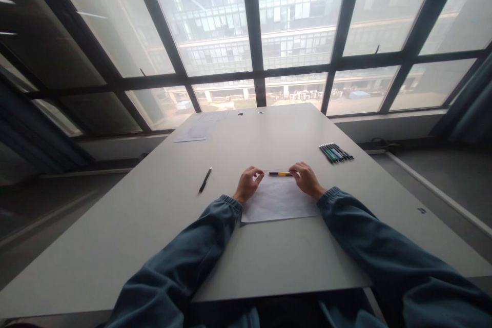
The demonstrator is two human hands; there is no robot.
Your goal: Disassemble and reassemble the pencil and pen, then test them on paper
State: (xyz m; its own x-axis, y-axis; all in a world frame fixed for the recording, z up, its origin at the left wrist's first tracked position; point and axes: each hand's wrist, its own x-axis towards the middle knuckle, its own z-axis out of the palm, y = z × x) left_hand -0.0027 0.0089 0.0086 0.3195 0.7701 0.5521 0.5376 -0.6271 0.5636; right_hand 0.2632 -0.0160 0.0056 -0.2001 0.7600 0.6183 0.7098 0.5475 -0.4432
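Note:
A yellow and black pen [280, 173] lies crosswise between my two hands, over the far edge of a white sheet of paper [282, 202]. My right hand [306, 178] pinches the pen's right end between thumb and fingers. On the other side, the thumb and fingertips of my left hand [249, 183] close at its pale left end; the exact contact there is small and blurred. Both wrists rest low beside the paper, in blue sleeves.
Left of the paper lies a black pen [205, 180]. A row of several pens [335, 154] sits to the right. Flat papers [194, 128] lie at the far left of the white table [269, 266]. Large windows [295, 15] stand behind it. A small dark mark [422, 210] shows near the right edge.

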